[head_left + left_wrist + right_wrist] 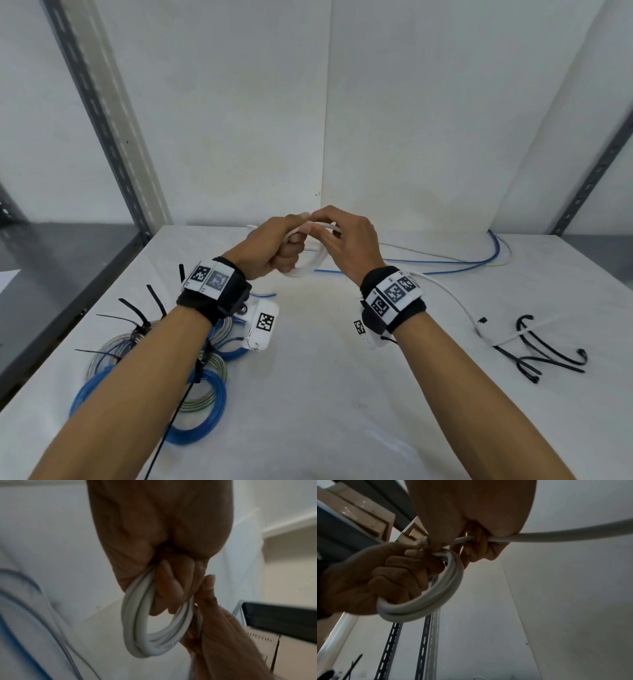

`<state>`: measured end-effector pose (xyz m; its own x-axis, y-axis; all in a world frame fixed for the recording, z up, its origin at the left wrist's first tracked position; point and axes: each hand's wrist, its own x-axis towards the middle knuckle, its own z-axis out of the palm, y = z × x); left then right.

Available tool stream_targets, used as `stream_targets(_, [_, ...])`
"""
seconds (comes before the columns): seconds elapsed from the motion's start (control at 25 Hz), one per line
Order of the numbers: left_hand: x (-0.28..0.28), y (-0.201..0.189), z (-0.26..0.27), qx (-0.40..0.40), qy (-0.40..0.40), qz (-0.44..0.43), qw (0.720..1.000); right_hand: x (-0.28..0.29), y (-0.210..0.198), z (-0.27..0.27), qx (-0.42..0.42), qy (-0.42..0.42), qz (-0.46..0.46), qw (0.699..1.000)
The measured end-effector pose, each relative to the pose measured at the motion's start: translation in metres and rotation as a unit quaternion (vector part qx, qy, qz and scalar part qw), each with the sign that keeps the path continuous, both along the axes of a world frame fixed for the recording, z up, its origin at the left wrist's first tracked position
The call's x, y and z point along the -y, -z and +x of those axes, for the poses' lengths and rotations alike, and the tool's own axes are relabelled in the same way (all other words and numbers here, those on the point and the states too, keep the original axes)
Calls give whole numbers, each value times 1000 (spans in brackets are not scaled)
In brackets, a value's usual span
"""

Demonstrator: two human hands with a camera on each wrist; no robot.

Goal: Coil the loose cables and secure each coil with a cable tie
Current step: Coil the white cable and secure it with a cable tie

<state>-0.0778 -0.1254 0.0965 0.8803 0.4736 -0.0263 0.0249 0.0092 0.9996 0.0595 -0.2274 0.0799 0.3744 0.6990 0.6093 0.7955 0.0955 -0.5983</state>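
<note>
The white cable (310, 265) was partly coiled, both hands' fingers (412, 566) curled round it; tied coils (191, 387) lay done, the blue cable (445, 265) waited.

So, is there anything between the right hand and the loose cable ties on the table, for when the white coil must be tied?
Nothing visible blocks it. The loose cable ties lie open beside the right hand; only the white cable it feeds runs across them. The left hand grips the white coil.
</note>
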Motion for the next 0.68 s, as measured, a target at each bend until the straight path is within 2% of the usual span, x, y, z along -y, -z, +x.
stream_targets(0.12, [10,3,4,42,8,-132,990,-4,-5,0,2,-2,7,1000])
stream_targets(0.24, [16,3,8,59,21,-158,985,-5,-4,1,53,20,0,998])
stream_targets(0.4, [20,6,11,86,-18,-196,977,-5,-6,3,48,22,14,999])
stream_targets(0.48, [17,5,11,143,-39,-241,959,-3,-1,11,29,18,21,999])
stream_targets(0.68, [4,-4,14,273,-62,-356,892,0,17,22,-22,13,42,999])
